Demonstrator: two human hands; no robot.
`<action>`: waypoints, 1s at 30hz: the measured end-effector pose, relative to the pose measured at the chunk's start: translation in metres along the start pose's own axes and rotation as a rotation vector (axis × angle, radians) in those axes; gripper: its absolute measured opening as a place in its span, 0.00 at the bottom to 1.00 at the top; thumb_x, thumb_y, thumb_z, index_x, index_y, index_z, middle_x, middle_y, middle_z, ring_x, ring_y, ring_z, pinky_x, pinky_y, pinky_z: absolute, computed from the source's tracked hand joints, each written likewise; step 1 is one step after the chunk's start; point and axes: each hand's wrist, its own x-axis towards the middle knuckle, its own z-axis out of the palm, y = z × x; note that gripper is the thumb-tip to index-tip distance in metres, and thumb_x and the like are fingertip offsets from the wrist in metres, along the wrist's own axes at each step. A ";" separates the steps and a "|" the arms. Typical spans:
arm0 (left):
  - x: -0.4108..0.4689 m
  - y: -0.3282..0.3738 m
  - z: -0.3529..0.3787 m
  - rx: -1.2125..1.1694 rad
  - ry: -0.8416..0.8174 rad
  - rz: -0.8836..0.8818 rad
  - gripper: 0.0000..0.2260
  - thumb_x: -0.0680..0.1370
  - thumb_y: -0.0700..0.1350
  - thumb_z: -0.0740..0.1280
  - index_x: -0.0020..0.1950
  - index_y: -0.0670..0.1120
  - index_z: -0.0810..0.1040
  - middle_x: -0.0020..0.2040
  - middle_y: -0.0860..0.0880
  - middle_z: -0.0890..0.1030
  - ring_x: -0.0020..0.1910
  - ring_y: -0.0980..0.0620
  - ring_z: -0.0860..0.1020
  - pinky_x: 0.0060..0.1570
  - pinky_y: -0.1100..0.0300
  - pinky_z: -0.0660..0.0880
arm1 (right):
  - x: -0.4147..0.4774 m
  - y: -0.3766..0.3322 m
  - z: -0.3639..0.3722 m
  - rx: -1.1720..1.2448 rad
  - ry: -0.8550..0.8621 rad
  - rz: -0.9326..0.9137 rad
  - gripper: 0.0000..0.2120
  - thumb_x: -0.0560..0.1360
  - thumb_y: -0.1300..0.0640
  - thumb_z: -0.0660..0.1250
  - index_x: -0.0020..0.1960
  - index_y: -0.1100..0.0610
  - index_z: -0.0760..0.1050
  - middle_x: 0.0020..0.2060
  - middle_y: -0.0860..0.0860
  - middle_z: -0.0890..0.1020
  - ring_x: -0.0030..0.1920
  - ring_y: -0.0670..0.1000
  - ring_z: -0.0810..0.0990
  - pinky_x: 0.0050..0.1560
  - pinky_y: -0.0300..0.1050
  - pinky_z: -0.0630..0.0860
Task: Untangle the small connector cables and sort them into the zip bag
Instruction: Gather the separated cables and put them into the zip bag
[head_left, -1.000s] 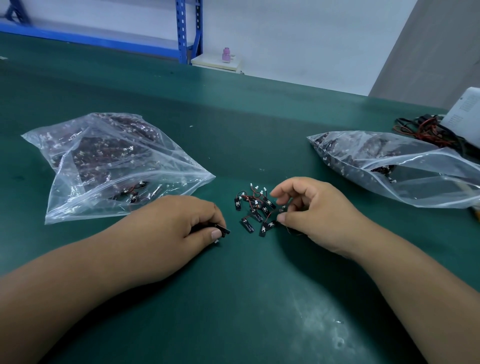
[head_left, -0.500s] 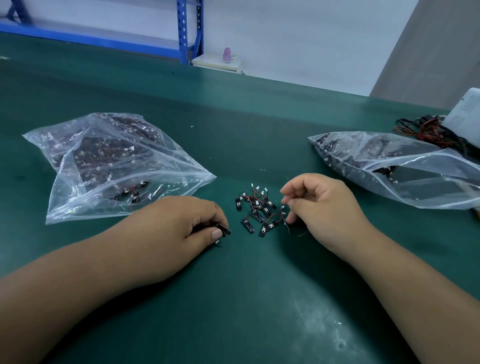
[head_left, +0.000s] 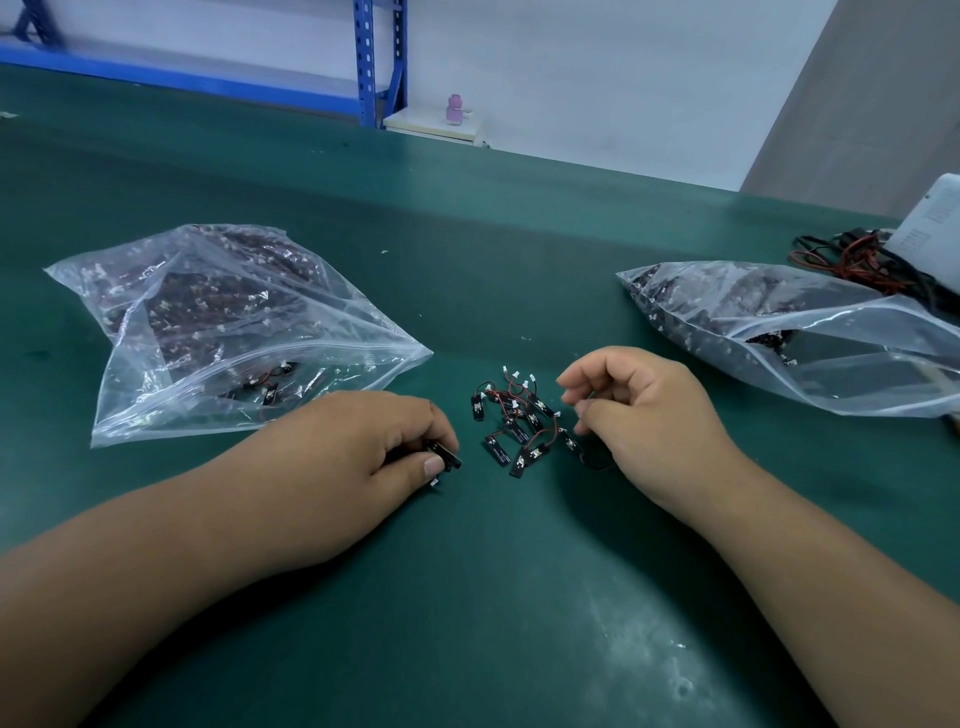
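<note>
A small tangle of connector cables (head_left: 514, 423), black tabs on red and black wires with white plugs, lies on the green mat between my hands. My left hand (head_left: 363, 457) rests on the mat just left of it, thumb and fingers gripping a few black connector pieces (head_left: 445, 458). My right hand (head_left: 644, 415) hovers at the tangle's right edge with fingers curled, pinching a thin cable whose wire loops under the palm. A clear zip bag (head_left: 234, 332) holding many cables lies at the left, its mouth towards my left hand.
A second clear bag (head_left: 779, 332) of cables lies to the right. Behind it are loose red and black wires (head_left: 852, 260) and a white device (head_left: 935, 218). A blue rack (head_left: 375, 62) and a pink bottle (head_left: 455, 109) stand beyond the table's far edge.
My right hand has drawn slightly up and to the right from the tangle, pulling a thin cable with it. My left hand has kept still with its pieces.
</note>
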 end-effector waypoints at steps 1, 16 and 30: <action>0.000 0.000 0.000 -0.003 -0.004 -0.003 0.07 0.77 0.54 0.63 0.54 0.63 0.75 0.48 0.71 0.78 0.49 0.68 0.76 0.48 0.65 0.74 | 0.000 -0.001 0.000 0.011 -0.001 0.000 0.21 0.71 0.75 0.64 0.41 0.49 0.81 0.36 0.47 0.83 0.31 0.46 0.80 0.37 0.37 0.77; -0.001 0.003 -0.001 0.003 -0.005 -0.027 0.08 0.76 0.56 0.63 0.54 0.63 0.75 0.48 0.67 0.78 0.47 0.65 0.76 0.47 0.61 0.75 | -0.001 0.000 0.001 0.023 0.038 -0.005 0.19 0.72 0.74 0.65 0.40 0.49 0.81 0.37 0.46 0.84 0.38 0.44 0.80 0.44 0.39 0.78; -0.002 0.003 -0.001 -0.007 -0.006 -0.026 0.07 0.76 0.54 0.64 0.53 0.63 0.76 0.47 0.66 0.79 0.47 0.64 0.76 0.46 0.60 0.75 | -0.001 0.000 0.002 0.036 0.022 0.000 0.19 0.72 0.74 0.64 0.40 0.50 0.81 0.37 0.48 0.84 0.36 0.43 0.79 0.42 0.37 0.77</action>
